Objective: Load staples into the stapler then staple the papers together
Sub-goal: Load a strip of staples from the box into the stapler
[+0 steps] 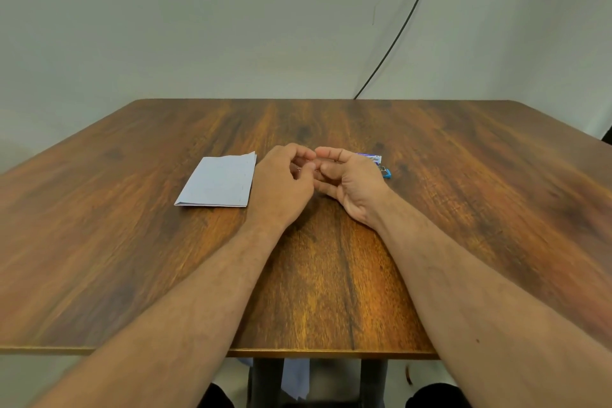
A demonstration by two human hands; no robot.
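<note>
Wooden table (430,209) fills the lower two thirds of the view. Top is dark brown with strong orange-brown grain running from near edge to far edge; far right corner rounded. Near edge shows a thin pale lip. Below the near edge, two grey table legs (265,381) stand side by side (upper parts only). Pale floor (334,381) between and around them.

Behind the far edge, a plain off-white wall (198,26), evenly lit, slightly greenish. A thin black cable (402,26) runs down the wall from the top right and drops behind the table's far edge.
</note>
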